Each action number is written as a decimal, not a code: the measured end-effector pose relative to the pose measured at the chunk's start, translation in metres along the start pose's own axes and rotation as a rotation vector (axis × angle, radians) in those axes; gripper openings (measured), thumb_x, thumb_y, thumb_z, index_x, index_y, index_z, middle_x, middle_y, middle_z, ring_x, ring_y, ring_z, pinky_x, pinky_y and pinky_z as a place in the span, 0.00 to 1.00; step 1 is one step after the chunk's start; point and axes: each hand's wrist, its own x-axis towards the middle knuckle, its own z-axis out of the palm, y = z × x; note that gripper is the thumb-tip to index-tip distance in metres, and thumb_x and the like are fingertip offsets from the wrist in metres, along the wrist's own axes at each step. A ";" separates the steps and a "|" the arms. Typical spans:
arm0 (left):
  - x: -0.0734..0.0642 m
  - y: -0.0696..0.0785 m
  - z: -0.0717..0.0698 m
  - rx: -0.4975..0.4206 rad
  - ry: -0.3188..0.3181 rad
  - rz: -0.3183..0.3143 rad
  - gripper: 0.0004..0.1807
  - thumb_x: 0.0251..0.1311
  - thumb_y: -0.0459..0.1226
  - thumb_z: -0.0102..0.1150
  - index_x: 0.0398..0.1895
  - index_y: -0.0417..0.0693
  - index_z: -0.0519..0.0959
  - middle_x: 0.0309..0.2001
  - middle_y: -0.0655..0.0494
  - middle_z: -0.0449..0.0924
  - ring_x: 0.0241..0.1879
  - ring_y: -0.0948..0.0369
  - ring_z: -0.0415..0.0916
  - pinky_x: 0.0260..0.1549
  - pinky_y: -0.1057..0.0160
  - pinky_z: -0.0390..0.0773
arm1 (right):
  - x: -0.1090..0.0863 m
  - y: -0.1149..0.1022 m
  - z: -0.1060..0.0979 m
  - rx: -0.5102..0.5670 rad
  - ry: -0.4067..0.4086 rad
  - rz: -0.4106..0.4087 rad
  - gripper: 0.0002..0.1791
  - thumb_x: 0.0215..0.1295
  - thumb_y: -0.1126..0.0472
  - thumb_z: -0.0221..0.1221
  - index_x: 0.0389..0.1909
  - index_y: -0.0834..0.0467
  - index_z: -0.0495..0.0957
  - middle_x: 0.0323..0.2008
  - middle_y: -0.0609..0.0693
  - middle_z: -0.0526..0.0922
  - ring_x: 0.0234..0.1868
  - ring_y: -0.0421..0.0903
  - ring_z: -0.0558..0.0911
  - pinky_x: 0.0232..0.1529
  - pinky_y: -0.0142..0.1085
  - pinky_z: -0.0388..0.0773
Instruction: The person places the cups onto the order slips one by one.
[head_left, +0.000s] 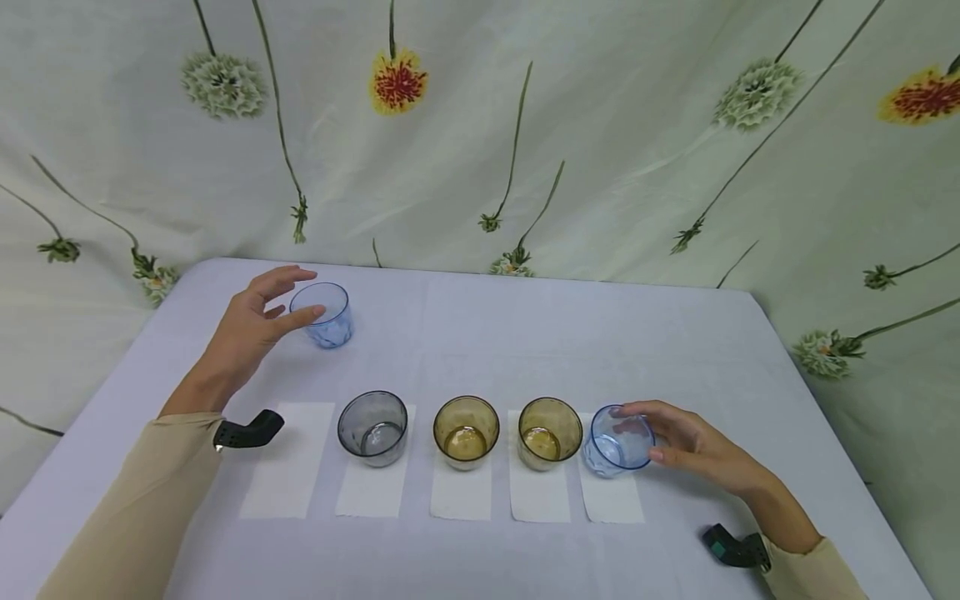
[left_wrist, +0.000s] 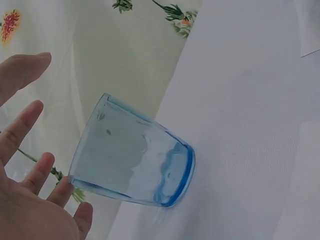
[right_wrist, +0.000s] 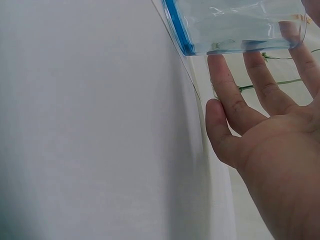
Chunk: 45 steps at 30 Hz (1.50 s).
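At the back left of the table stands a clear blue glass. Around its left side my left hand is spread, thumb and fingers apart; the left wrist view shows a gap between most fingertips and the glass. My right hand holds a second blue glass at the right end of the row, index finger and thumb at its rim. In the right wrist view, several fingertips of that hand lie against the glass wall. Whether its base touches the paper is unclear.
A grey glass and two amber glasses, one in the middle and one to its right, stand upright on white paper strips. Another strip lies at the left end. Flowered cloth hangs behind the table.
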 end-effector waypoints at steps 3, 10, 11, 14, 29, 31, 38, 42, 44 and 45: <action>0.004 -0.005 0.000 -0.061 -0.041 -0.036 0.34 0.65 0.42 0.66 0.73 0.52 0.66 0.81 0.59 0.43 0.79 0.49 0.42 0.75 0.39 0.45 | 0.000 -0.001 0.000 -0.002 0.002 -0.002 0.28 0.69 0.78 0.49 0.70 0.67 0.62 0.71 0.49 0.69 0.69 0.42 0.71 0.67 0.28 0.66; 0.008 -0.017 0.001 -0.266 -0.102 -0.068 0.35 0.67 0.34 0.62 0.75 0.51 0.62 0.81 0.68 0.33 0.81 0.52 0.31 0.75 0.39 0.29 | 0.001 -0.003 0.000 -0.005 -0.004 -0.008 0.29 0.69 0.78 0.50 0.70 0.67 0.62 0.71 0.49 0.68 0.70 0.43 0.71 0.68 0.28 0.65; 0.009 -0.018 0.001 -0.283 -0.106 -0.071 0.35 0.67 0.33 0.62 0.75 0.51 0.62 0.81 0.68 0.32 0.81 0.52 0.31 0.75 0.40 0.29 | 0.001 -0.003 0.000 -0.007 -0.004 -0.009 0.29 0.69 0.78 0.50 0.70 0.67 0.62 0.71 0.49 0.68 0.70 0.43 0.71 0.68 0.28 0.65; 0.012 -0.022 0.001 -0.313 -0.118 -0.080 0.36 0.67 0.33 0.62 0.76 0.52 0.61 0.81 0.67 0.31 0.81 0.53 0.31 0.75 0.42 0.27 | 0.001 -0.001 0.000 -0.012 -0.002 -0.008 0.28 0.69 0.78 0.50 0.70 0.66 0.63 0.71 0.49 0.68 0.70 0.43 0.71 0.68 0.27 0.64; 0.019 -0.031 0.004 -0.458 -0.178 -0.064 0.37 0.68 0.30 0.60 0.77 0.57 0.59 0.81 0.62 0.37 0.80 0.51 0.31 0.78 0.50 0.34 | 0.000 0.001 -0.001 -0.024 0.001 -0.003 0.28 0.69 0.77 0.49 0.70 0.65 0.63 0.71 0.51 0.69 0.70 0.43 0.71 0.68 0.28 0.65; 0.020 -0.031 0.006 -0.463 -0.187 -0.068 0.37 0.68 0.30 0.59 0.77 0.56 0.59 0.81 0.61 0.37 0.80 0.49 0.31 0.77 0.47 0.34 | 0.000 0.000 -0.001 -0.023 0.001 -0.001 0.28 0.69 0.77 0.49 0.70 0.65 0.63 0.71 0.51 0.69 0.70 0.43 0.71 0.68 0.28 0.65; 0.023 -0.030 0.010 -0.427 -0.205 -0.080 0.39 0.68 0.31 0.60 0.79 0.54 0.56 0.81 0.53 0.36 0.80 0.46 0.30 0.76 0.43 0.32 | -0.001 0.000 0.000 -0.015 0.005 0.001 0.28 0.70 0.77 0.49 0.70 0.66 0.63 0.71 0.49 0.69 0.70 0.42 0.71 0.67 0.28 0.66; 0.024 -0.031 0.012 -0.379 -0.210 -0.099 0.40 0.68 0.33 0.61 0.79 0.56 0.55 0.82 0.51 0.36 0.80 0.45 0.32 0.76 0.43 0.33 | 0.000 0.001 -0.001 -0.007 0.001 -0.005 0.28 0.70 0.78 0.48 0.70 0.67 0.62 0.71 0.49 0.69 0.69 0.42 0.71 0.67 0.28 0.67; 0.025 -0.033 0.013 -0.354 -0.205 -0.112 0.40 0.68 0.33 0.61 0.79 0.55 0.54 0.81 0.50 0.37 0.80 0.46 0.34 0.76 0.43 0.35 | 0.000 0.001 -0.001 -0.008 -0.002 -0.008 0.28 0.70 0.78 0.48 0.70 0.67 0.62 0.71 0.49 0.69 0.69 0.42 0.72 0.67 0.28 0.67; 0.024 -0.033 0.013 -0.344 -0.202 -0.115 0.40 0.68 0.33 0.61 0.79 0.55 0.54 0.81 0.50 0.38 0.80 0.46 0.35 0.76 0.42 0.36 | 0.000 0.001 -0.001 -0.012 -0.002 -0.010 0.28 0.70 0.78 0.48 0.70 0.67 0.63 0.71 0.49 0.69 0.69 0.42 0.72 0.67 0.28 0.67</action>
